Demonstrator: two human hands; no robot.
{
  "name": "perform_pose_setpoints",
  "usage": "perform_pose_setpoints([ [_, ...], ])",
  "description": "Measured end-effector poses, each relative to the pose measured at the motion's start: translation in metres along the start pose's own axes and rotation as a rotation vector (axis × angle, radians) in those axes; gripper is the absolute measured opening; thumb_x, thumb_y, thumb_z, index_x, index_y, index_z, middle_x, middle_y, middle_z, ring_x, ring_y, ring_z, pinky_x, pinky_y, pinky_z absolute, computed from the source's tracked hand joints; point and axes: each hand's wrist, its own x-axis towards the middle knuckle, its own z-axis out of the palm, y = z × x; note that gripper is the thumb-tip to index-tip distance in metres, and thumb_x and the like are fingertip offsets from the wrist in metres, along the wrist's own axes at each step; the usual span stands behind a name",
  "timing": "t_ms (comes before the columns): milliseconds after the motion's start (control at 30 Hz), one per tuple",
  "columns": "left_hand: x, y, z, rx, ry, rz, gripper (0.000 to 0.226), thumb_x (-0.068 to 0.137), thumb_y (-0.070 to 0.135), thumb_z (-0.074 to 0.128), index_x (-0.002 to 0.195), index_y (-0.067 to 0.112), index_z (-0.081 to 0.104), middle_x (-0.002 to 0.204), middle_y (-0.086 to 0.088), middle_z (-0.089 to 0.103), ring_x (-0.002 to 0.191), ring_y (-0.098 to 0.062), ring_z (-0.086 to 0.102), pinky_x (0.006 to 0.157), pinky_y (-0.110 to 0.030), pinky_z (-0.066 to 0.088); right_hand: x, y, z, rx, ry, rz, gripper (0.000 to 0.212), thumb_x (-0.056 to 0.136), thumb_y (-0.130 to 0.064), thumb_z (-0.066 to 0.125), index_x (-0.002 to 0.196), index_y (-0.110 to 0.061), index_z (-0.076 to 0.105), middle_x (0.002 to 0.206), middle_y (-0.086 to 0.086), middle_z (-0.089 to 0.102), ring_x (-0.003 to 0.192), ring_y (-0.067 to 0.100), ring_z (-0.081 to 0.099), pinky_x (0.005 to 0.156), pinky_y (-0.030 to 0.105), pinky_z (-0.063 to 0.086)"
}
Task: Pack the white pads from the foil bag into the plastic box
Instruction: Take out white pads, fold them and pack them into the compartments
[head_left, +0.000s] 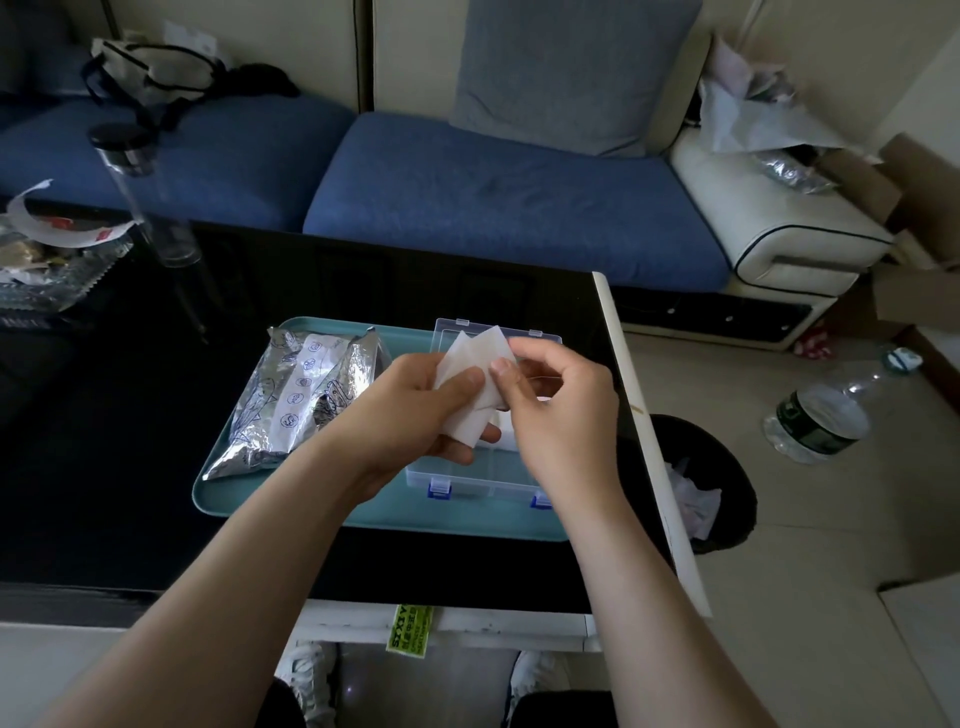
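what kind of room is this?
Likely a home living room: a blue-cushioned sofa behind a glossy black coffee table, with a lined waste bin beside it on the tiled floor.

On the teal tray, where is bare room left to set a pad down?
A bare strip runs along the teal tray's near edge, in front of the foil bag and plastic box. The rest is crowded: the bag fills the left, the box the right, both hands above it.
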Motion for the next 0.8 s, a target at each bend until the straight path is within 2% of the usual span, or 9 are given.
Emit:
perform_pose_setpoints([
  [133, 0.000, -0.003, -0.004, 0.014, 0.044, 0.000, 0.027, 0.112, 0.021, 0.048, 0.128, 0.010, 0.067, 0.107, -0.010, 0.079, 0.091, -0.024, 0.078, 0.060, -0.027, 0.056, -0.002, -0.003, 0.002, -0.017, -0.013, 0.037, 0.020, 0.091, -0.020, 0.082, 0.112, -0.019, 0.080, 0.085, -0.009, 0.077, 0.077, -0.001, 0.071, 0.065, 0.008, 0.050],
  [267, 0.000, -0.004, -0.008, -0.030, 0.042, -0.016, 0.026, 0.112, 0.016, 0.046, 0.127, 0.008, 0.066, 0.113, -0.011, 0.078, 0.092, -0.023, 0.078, 0.061, -0.028, 0.057, 0.000, -0.004, 0.001, 0.011, 0.062, 0.135, 0.021, 0.089, -0.023, 0.084, 0.110, -0.021, 0.079, 0.081, -0.008, 0.077, 0.073, -0.003, 0.070, 0.061, 0.005, 0.046],
  [433, 0.002, -0.004, -0.012, -0.091, 0.069, -0.051, 0.025, 0.112, 0.014, 0.046, 0.128, 0.006, 0.064, 0.118, -0.014, 0.076, 0.095, -0.026, 0.078, 0.060, -0.028, 0.057, 0.006, -0.010, -0.005, 0.429, 0.063, 0.377, 0.010, 0.093, -0.020, 0.080, 0.103, -0.021, 0.080, 0.077, -0.011, 0.077, 0.066, -0.001, 0.067, 0.062, 0.013, 0.051],
  [500, 0.002, -0.003, -0.013, -0.092, 0.055, -0.061, 0.025, 0.112, 0.013, 0.045, 0.125, 0.005, 0.065, 0.117, -0.013, 0.077, 0.096, -0.027, 0.077, 0.061, -0.029, 0.057, 0.005, -0.011, -0.007, 0.416, -0.034, 0.355, 0.011, 0.094, -0.020, 0.080, 0.104, -0.021, 0.079, 0.079, -0.009, 0.078, 0.065, -0.002, 0.066, 0.061, 0.013, 0.050],
  [600, 0.000, 0.000, -0.013, -0.083, 0.004, -0.067, 0.028, 0.112, 0.011, 0.042, 0.120, 0.006, 0.068, 0.109, -0.011, 0.079, 0.095, -0.027, 0.076, 0.066, -0.033, 0.057, 0.000, -0.012, -0.003, 0.309, -0.145, 0.279, 0.014, 0.093, -0.017, 0.080, 0.107, -0.019, 0.078, 0.084, -0.003, 0.080, 0.073, 0.001, 0.073, 0.065, 0.014, 0.053],
  [700, 0.000, 0.000, -0.012, -0.059, -0.023, -0.059, 0.030, 0.112, 0.012, 0.041, 0.124, 0.008, 0.068, 0.115, -0.015, 0.077, 0.102, -0.030, 0.076, 0.068, -0.032, 0.058, -0.001, -0.008, 0.005, 0.183, -0.115, 0.237, 0.027, 0.090, -0.022, 0.084, 0.116, -0.022, 0.075, 0.080, -0.003, 0.079, 0.077, 0.007, 0.076, 0.073, 0.022, 0.056],
  [800, 0.000, -0.002, -0.011, -0.018, 0.016, -0.031, 0.027, 0.112, 0.013, 0.045, 0.126, 0.008, 0.067, 0.113, -0.015, 0.077, 0.102, -0.029, 0.077, 0.064, -0.027, 0.058, 0.001, -0.005, 0.009, 0.147, -0.078, 0.219, 0.025, 0.089, -0.026, 0.084, 0.113, -0.022, 0.077, 0.079, -0.004, 0.075, 0.075, 0.006, 0.073, 0.074, 0.023, 0.058],
])
